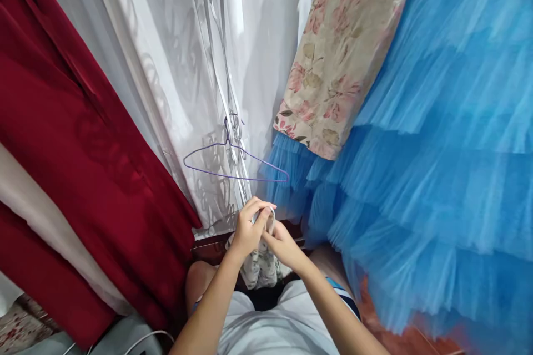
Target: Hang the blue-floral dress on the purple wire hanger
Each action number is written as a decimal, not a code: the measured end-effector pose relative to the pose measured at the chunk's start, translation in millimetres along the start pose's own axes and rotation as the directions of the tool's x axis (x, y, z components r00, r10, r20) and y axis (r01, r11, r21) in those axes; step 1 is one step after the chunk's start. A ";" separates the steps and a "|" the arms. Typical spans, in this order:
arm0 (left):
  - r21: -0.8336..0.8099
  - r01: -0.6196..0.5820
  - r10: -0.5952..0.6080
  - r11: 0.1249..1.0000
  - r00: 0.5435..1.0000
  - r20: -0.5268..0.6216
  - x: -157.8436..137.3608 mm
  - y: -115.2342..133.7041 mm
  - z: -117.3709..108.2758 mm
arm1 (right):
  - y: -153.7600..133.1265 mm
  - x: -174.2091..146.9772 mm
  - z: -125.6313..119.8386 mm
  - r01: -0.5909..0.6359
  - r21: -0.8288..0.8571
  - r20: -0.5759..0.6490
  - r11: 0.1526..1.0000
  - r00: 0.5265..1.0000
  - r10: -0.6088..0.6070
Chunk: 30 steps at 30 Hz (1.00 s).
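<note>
The left hand (249,228) and the right hand (283,244) meet near the middle of the scene, just in front of the seated person's lap. Both are pinching the upper part of a pale patterned garment (259,269), thumbs against curled fingers, with a small light-coloured loop of cloth showing between them. The garment hangs down from the hands between the knees; its lower folds are bunched. Beyond them, a purple hanger (235,177) hangs bare on a white metal rack (220,66), in front of white cloth (262,50). On the left hangs a long red cloth (95,122). On the far right, a floral cloth (328,72) hangs partly over a layered blue skirt (433,177), which reaches down to the reddish floor (437,330).
</note>
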<state>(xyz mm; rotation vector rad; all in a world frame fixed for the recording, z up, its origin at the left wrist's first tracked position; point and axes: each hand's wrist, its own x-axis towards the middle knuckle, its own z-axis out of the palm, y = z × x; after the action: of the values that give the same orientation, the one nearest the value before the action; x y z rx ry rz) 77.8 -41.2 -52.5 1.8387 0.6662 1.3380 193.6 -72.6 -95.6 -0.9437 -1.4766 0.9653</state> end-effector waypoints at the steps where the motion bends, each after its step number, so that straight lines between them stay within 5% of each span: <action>1: -0.021 0.007 -0.006 1.000 0.999 0.039 -3.3 3.2 0.3 | -2.5 -4.4 -1.9 -0.050 0.076 -0.004 0.996 0.999 0.051; 3: -0.090 0.101 -0.086 0.991 0.984 0.157 -15.2 0.7 -0.6 | -8.9 -14.8 -13.0 -0.165 0.208 0.033 0.964 0.986 0.161; 5: -0.078 0.246 -0.205 0.966 0.915 0.346 -31.8 -10.8 -3.2 | -20.0 -22.6 -34.9 -0.280 0.249 0.090 0.927 0.960 0.266; 8: 0.142 0.321 -0.347 0.936 0.785 0.513 -53.3 -32.2 -12.5 | -44.3 -14.4 -86.0 -0.301 0.046 0.197 0.953 0.938 0.287; 10: 0.254 0.293 -0.380 0.922 0.809 0.449 -59.1 -41.2 -23.4 | -60.5 10.8 -123.7 -0.162 -0.127 0.240 0.979 0.952 0.188; 14: 0.293 0.218 -0.282 0.931 0.939 0.197 -48.0 -40.9 -49.9 | -77.4 96.1 -166.7 0.006 -0.213 -0.005 0.977 1.000 -0.008; 18: 0.205 0.211 -0.203 0.956 0.977 -0.061 -25.1 -28.3 -72.7 | -72.9 174.0 -141.0 0.007 -0.065 -0.057 0.998 0.998 -0.011; 22: 0.082 0.240 -0.212 0.967 0.941 -0.264 -12.4 -17.3 -107.9 | -60.5 196.1 -94.3 -0.111 0.102 0.095 0.989 0.990 0.101; 27: 0.322 0.227 -0.252 0.919 0.967 0.038 -22.7 -28.2 -175.7 | -63.2 178.4 -93.5 -0.175 0.133 0.175 0.976 0.973 0.150; 30: 0.554 0.137 -0.217 0.821 0.973 0.080 -20.6 -44.9 -214.9 | -81.4 173.5 -106.0 -0.245 0.063 0.268 0.967 0.938 0.220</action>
<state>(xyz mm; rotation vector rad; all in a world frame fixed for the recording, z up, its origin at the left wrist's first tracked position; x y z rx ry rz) -131.7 26.7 -64.1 2.2210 1.2082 0.9358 276.8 68.2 50.1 -0.9647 -1.5408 1.3645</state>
